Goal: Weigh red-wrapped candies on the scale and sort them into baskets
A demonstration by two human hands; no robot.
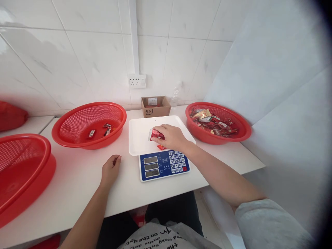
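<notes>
Gripping red packet [157,134], R hand [169,137] was over white tray [138,136], mid-frame; L hand [111,170] sat curled closed, lower L of ctr.

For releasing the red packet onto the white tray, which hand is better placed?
Probably the right hand: it grips the red packet over the white tray, while the left hand is left of the scale, with no packet visible.

Right hand [172,137] out front, left hand [110,169] curled to one side.
I see the right arm [225,178] angled inward, bare below the sleeve [269,221], palm down, fingers and thumb drawn together in a grip; the left arm [86,214] slants forward, fingers loosely folded, the hands well apart.
</notes>
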